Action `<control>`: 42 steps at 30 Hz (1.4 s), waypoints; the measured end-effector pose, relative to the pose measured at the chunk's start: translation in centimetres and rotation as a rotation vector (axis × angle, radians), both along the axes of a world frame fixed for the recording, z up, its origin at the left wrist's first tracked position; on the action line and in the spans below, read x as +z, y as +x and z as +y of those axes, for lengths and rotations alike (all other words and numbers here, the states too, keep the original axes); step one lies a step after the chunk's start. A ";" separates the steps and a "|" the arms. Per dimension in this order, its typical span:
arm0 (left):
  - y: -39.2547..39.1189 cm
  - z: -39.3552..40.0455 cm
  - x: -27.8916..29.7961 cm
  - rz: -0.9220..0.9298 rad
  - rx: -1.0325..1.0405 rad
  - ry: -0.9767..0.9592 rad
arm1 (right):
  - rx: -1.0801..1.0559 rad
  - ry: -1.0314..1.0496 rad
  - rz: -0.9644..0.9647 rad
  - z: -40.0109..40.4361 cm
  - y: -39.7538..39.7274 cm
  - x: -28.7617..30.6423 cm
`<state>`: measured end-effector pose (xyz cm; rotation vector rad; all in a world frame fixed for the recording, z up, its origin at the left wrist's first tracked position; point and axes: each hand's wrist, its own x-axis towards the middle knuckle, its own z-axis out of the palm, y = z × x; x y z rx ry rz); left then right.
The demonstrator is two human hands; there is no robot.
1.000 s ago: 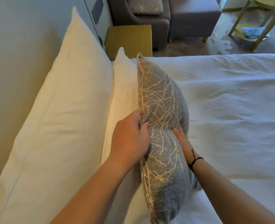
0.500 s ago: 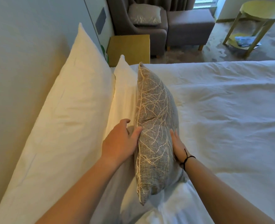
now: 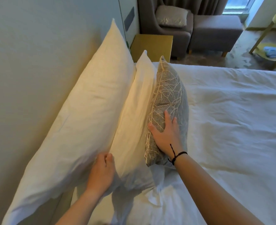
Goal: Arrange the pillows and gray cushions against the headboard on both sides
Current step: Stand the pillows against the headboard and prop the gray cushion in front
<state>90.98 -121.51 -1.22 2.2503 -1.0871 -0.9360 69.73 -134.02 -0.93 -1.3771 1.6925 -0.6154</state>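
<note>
Two white pillows and one gray cushion stand on edge in a row before us, and we find no brand, label or readable writing on any of them. Largest is the bed (image 3: 231,127), its white cover wrinkled, running off to the right. Next comes the headboard (image 3: 28,78), a plain pale panel along the left. The big white pillow (image 3: 85,111) leans directly against that headboard, and the second white pillow (image 3: 134,119) stands just in front of it, touching it along its length. The gray cushion (image 3: 169,98), patterned with pale branching lines, stands upright against the second pillow on the side toward the open bed. Our right hand (image 3: 166,135) lies flat on the cushion's outer face, fingers (image 3: 167,116) straight and spread, thumb toward the seam, pressing rather than grasping; a black cord (image 3: 177,155) circles that wrist. Our left hand (image 3: 101,172) sits low between the two pillows at their near ends, its fingers (image 3: 108,158) curled and pinching the pillow fabric there. Beyond the bed we see a yellow bedside table (image 3: 152,46), a gray armchair (image 3: 166,26) holding a pale cushion, and a gray footstool (image 3: 215,33).
</note>
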 end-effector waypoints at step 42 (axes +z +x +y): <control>3.9 8.9 0.3 -0.425 -0.492 -0.035 | 0.259 0.168 0.107 12.6 -1.1 4.2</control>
